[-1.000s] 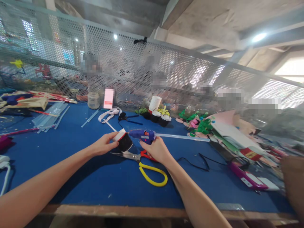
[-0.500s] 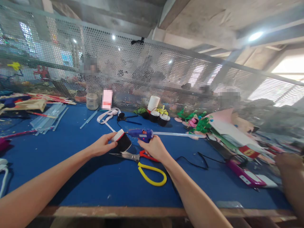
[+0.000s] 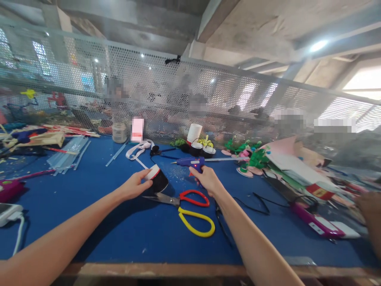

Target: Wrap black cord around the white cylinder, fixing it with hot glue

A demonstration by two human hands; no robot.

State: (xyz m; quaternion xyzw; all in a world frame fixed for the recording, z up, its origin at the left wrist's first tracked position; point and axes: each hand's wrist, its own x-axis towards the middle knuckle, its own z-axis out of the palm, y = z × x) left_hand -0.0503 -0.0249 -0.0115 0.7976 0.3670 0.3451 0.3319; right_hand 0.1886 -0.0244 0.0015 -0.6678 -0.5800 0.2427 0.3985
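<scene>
My left hand point(image 3: 137, 184) is closed on a small black cup point(image 3: 160, 182) with a white band and a thin red line at its rim. A white ribbon point(image 3: 139, 149) trails from that band towards the back of the table. My right hand point(image 3: 205, 178) grips a blue hot glue gun point(image 3: 190, 161), its nozzle pointing left, apart from the cup. From its back sticks a long clear glue stick point(image 3: 226, 159). Below both hands lie open scissors point(image 3: 178, 201) with one red and one yellow handle.
Loose glue sticks point(image 3: 70, 153) lie at the left, near a glass jar point(image 3: 119, 132). Small black buckets point(image 3: 197, 148) and a white roll point(image 3: 194, 133) stand at the back. Green craft plants point(image 3: 257, 157), a purple power strip point(image 3: 317, 222) and another person's arm point(image 3: 372, 222) are at the right.
The glue gun has moved right, away from the cup's band, in my right hand. My left hand still holds the cup, and the view has shifted slightly.
</scene>
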